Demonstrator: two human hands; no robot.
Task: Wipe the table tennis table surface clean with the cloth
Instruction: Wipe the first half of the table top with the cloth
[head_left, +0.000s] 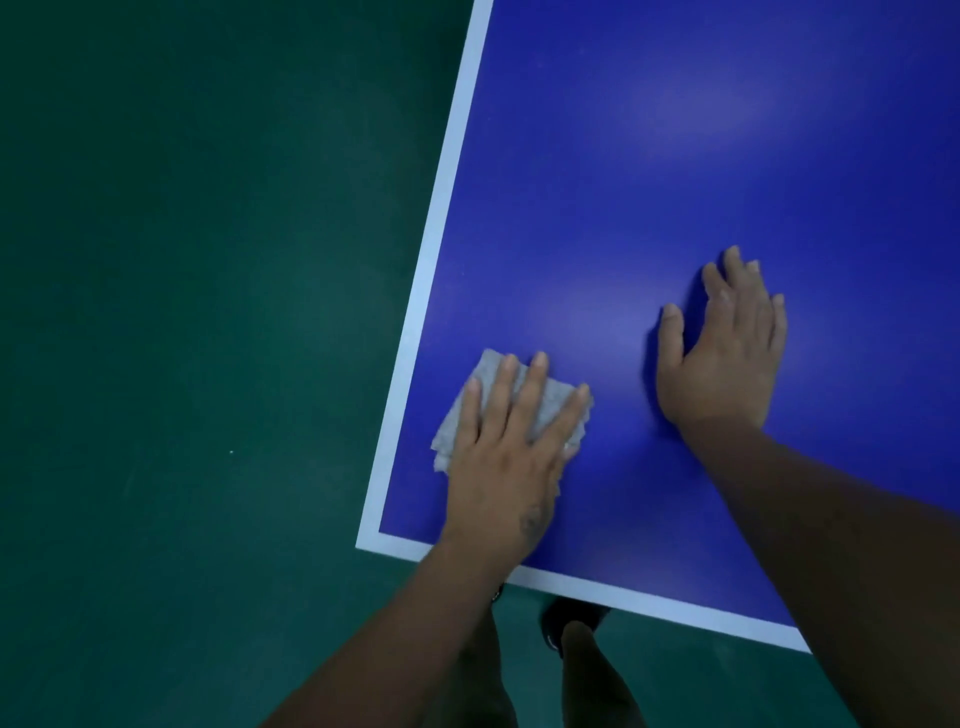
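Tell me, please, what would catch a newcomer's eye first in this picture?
The bright blue table tennis table with its white border fills the right side against the dark green floor. Near its front left corner, the left hand presses a small grey cloth flat with straight fingers. To the right, the right hand rests flat on the bare blue surface.

- The left hand (511, 441) presses flat on a grey cloth (457, 421) near the table (649, 156) corner (beside the white edge line).
- The right hand (722, 353) rests flat on the blue surface.
- Green floor (182, 312) lies below.
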